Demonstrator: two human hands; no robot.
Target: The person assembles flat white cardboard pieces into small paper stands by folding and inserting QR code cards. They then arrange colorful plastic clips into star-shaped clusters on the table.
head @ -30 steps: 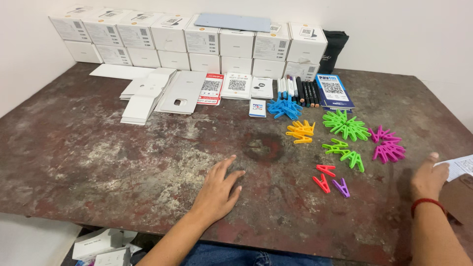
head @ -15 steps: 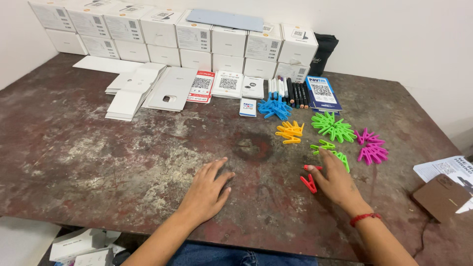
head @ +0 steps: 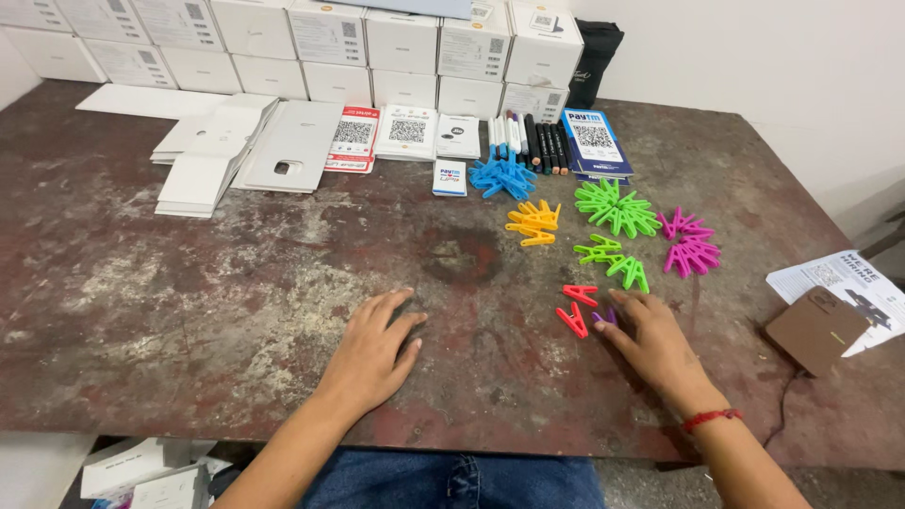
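My left hand [head: 370, 351] lies flat and empty on the worn brown table [head: 189, 302], fingers spread. My right hand [head: 655, 341] rests on the table with its fingertips over a small purple clip [head: 600, 318], just right of two red clips [head: 575, 309]. Beyond the hand lie piles of plastic clips: green [head: 617, 209], a second green group [head: 615, 259], pink [head: 690, 241], yellow [head: 534, 222] and blue [head: 501, 175]. Whether the fingers pinch the purple clip is unclear.
White boxes [head: 377, 42] are stacked along the far edge. In front lie flat white cards [head: 212, 155], printed cards [head: 407, 132], several markers [head: 528, 139] and a blue booklet [head: 594, 141]. A brown card [head: 816, 328] and a paper sheet [head: 848, 283] sit at right.
My right hand swung in from the far right edge to the red and purple clips. The view shifted closer to the table. My left hand stayed flat in place.
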